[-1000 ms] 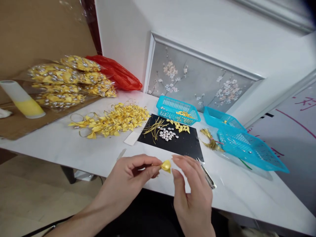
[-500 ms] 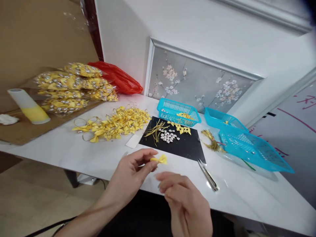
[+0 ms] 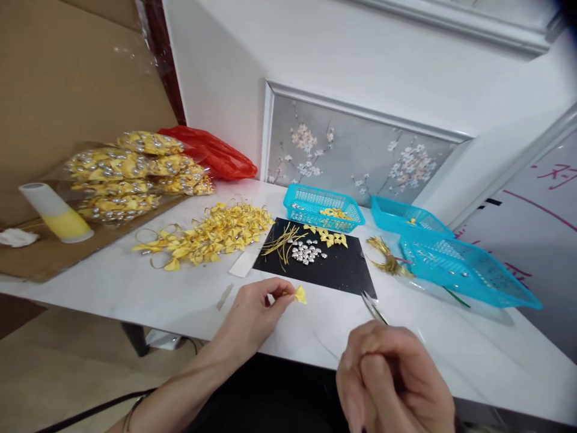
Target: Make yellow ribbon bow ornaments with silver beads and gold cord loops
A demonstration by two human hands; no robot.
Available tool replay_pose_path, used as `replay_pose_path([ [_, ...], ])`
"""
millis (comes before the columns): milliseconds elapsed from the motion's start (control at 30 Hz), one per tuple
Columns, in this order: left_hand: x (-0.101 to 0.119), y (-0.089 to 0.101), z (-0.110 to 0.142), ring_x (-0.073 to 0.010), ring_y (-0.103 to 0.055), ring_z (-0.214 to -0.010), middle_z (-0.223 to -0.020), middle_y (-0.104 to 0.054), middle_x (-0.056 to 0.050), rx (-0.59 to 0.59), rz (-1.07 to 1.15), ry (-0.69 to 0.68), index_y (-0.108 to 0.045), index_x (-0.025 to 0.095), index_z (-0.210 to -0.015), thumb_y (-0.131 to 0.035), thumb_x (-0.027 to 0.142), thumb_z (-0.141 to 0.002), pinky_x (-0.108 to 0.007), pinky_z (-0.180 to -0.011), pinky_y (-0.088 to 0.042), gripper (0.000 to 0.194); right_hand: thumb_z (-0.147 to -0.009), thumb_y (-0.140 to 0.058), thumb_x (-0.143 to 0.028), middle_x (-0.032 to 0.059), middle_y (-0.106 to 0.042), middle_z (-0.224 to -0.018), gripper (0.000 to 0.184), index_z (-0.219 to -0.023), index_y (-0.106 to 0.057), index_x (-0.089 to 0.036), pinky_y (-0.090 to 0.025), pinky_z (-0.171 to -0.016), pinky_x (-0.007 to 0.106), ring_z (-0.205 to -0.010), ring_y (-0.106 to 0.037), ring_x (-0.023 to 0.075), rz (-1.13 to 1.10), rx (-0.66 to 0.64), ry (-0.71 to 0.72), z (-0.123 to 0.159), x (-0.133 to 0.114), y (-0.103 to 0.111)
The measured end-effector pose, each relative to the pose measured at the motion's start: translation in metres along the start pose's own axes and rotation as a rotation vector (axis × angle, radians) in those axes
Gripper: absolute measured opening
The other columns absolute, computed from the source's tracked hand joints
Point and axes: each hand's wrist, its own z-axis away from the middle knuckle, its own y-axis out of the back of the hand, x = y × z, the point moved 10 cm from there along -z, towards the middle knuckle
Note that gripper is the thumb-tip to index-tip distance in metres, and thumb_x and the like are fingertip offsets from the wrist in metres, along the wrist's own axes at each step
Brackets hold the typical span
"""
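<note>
My left hand (image 3: 265,304) pinches a small yellow ribbon bow (image 3: 301,294) between thumb and fingertips, just in front of the black mat (image 3: 329,274). My right hand (image 3: 392,376) is closed at the lower right, apart from the bow. A faint thin thread (image 3: 325,345) runs towards its fingers. Beyond it lie metal tweezers (image 3: 373,307), partly covered by that hand. On the mat are silver heart-shaped beads (image 3: 307,252), gold wire stems (image 3: 283,243) and yellow ribbon bows (image 3: 331,238).
A heap of yellow bows on wires (image 3: 216,234) lies to the left, before stacked filled bags (image 3: 130,171) and a red bag (image 3: 211,153). Blue baskets (image 3: 322,198) stand at the back and right. A yellow-and-white cone (image 3: 61,216) stands far left. The table's front edge is near me.
My right hand has drawn away from the bow, to the right and towards me, and is now closed over the near end of the tweezers in view. My left hand keeps its pinch.
</note>
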Motion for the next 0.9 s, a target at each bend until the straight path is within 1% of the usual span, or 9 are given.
replay_pose_path([
  [67, 0.005, -0.01, -0.004, -0.0183, -0.06, -0.063, -0.068, -0.07, 0.0, -0.046, -0.053, -0.038, -0.075, 0.022, -0.078, -0.059, 0.024, -0.083, -0.027, -0.061, -0.04, 0.017, -0.096, -0.052, -0.014, -0.0015, -0.064, -0.08, 0.016, -0.093, -0.063, -0.025, -0.048, -0.049, 0.019, -0.051, -0.06, 0.0069, 0.115, 0.018, 0.042, -0.009, 0.003, 0.008],
  [133, 0.006, -0.018, -0.008, -0.0198, -0.061, -0.065, -0.068, -0.071, -0.001, -0.064, -0.12, -0.07, -0.075, 0.022, -0.077, -0.057, 0.02, -0.083, -0.029, -0.064, -0.041, 0.019, -0.095, -0.055, -0.018, -0.0013, -0.065, -0.072, 0.012, -0.091, -0.065, -0.022, -0.053, -0.059, 0.022, -0.06, -0.064, 0.0103, 0.209, 0.032, 0.011, -0.017, 0.018, 0.018],
  [300, 0.005, -0.026, -0.017, -0.0263, -0.066, -0.085, -0.087, -0.075, -0.008, -0.061, -0.299, -0.134, -0.074, 0.019, -0.083, -0.054, 0.016, -0.084, -0.034, -0.076, -0.044, 0.02, -0.094, -0.058, -0.033, -0.0015, -0.061, -0.065, 0.016, -0.092, -0.061, -0.018, -0.05, -0.058, 0.024, -0.06, -0.06, 0.0123, 0.16, 0.137, -0.161, -0.027, 0.065, 0.045],
  [433, 0.015, -0.025, -0.029, -0.024, -0.067, -0.086, -0.096, -0.072, -0.008, -0.078, -0.419, -0.199, -0.073, 0.018, -0.085, -0.055, 0.017, -0.086, -0.033, -0.074, -0.048, 0.018, -0.093, -0.057, -0.038, -0.0032, -0.058, -0.062, 0.021, -0.086, -0.059, -0.019, -0.047, -0.059, 0.023, -0.058, -0.055, 0.0113, 0.209, 0.107, -0.197, -0.029, 0.08, 0.046],
  [567, 0.04, -0.028, -0.055, -0.0228, -0.067, -0.09, -0.097, -0.073, -0.008, -0.097, -0.539, -0.276, -0.072, 0.016, -0.091, -0.054, 0.012, -0.089, -0.036, -0.083, -0.05, 0.019, -0.094, -0.055, -0.038, -0.0032, -0.056, -0.063, 0.021, -0.086, -0.059, -0.019, -0.045, -0.058, 0.023, -0.058, -0.053, 0.0112, 0.213, 0.087, -0.204, -0.027, 0.09, 0.044],
  [633, 0.052, -0.041, -0.073, -0.0222, -0.067, -0.094, -0.097, -0.073, -0.006, -0.131, -0.6, -0.317, -0.071, 0.016, -0.094, -0.054, 0.012, -0.092, -0.039, -0.089, -0.05, 0.018, -0.094, -0.054, -0.037, -0.0033, -0.055, -0.064, 0.02, -0.087, -0.059, -0.02, -0.044, -0.059, 0.022, -0.059, -0.052, 0.0112, 0.213, 0.086, -0.201, -0.027, 0.093, 0.045],
  [700, 0.057, -0.06, -0.091, -0.0227, -0.066, -0.1, -0.108, -0.07, -0.007, -0.185, -0.662, -0.345, -0.067, 0.015, -0.105, -0.059, 0.022, -0.093, -0.045, -0.089, -0.052, 0.015, -0.095, -0.053, -0.037, -0.0037, -0.054, -0.064, 0.019, -0.087, -0.058, -0.02, -0.043, -0.058, 0.022, -0.059, -0.051, 0.011, 0.212, 0.091, -0.198, -0.027, 0.095, 0.046],
  [800, 0.055, -0.095, -0.111, -0.0239, -0.065, -0.101, -0.12, -0.065, -0.009, -0.284, -0.741, -0.364, -0.061, 0.016, -0.118, -0.061, 0.03, -0.093, -0.045, -0.085, -0.055, 0.028, -0.094, -0.052, -0.037, -0.0045, -0.052, -0.061, 0.021, -0.085, -0.058, -0.02, -0.042, -0.056, 0.022, -0.056, -0.049, 0.0106, 0.208, 0.101, -0.184, -0.028, 0.094, 0.049],
  [900, 0.049, -0.12, -0.121, -0.0246, -0.065, -0.102, -0.123, -0.063, -0.01, -0.331, -0.792, -0.358, -0.059, 0.017, -0.122, -0.061, 0.03, -0.093, -0.046, -0.084, -0.056, 0.032, -0.094, -0.052, -0.038, -0.0045, -0.05, -0.06, 0.023, -0.082, -0.057, -0.019, -0.042, -0.055, 0.022, -0.055, -0.049, 0.0105, 0.203, 0.108, -0.164, -0.028, 0.091, 0.049],
])
